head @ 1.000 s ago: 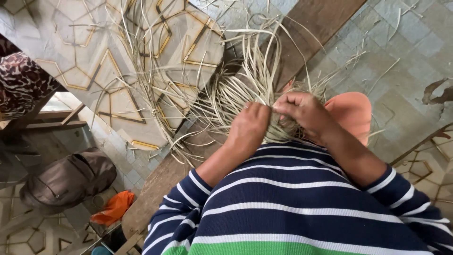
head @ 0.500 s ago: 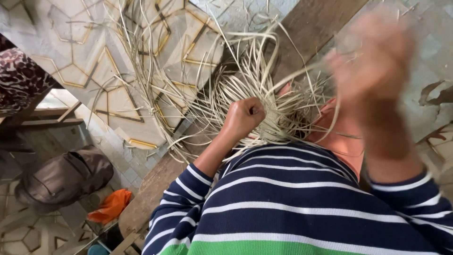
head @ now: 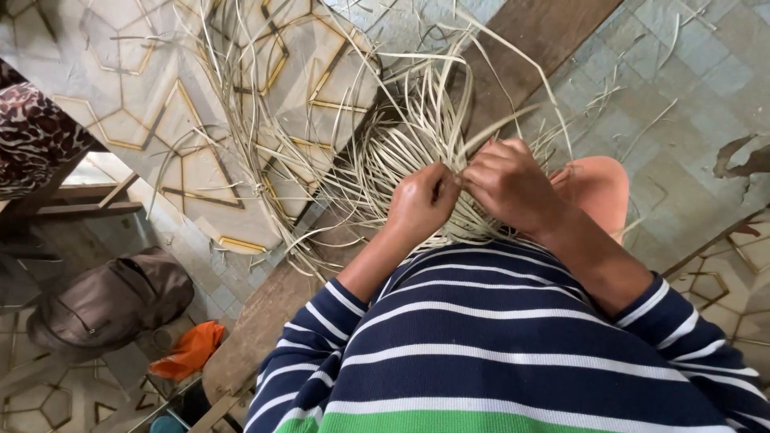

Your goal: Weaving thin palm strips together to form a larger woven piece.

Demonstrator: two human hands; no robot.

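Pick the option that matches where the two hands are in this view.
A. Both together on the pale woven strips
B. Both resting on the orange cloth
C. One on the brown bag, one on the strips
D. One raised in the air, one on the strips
A: the left hand and the right hand meet, fingers closed on the bundle of pale woven strips.

Home weaving spot: tiled floor (head: 690,88), loose cane strips (head: 241,120).
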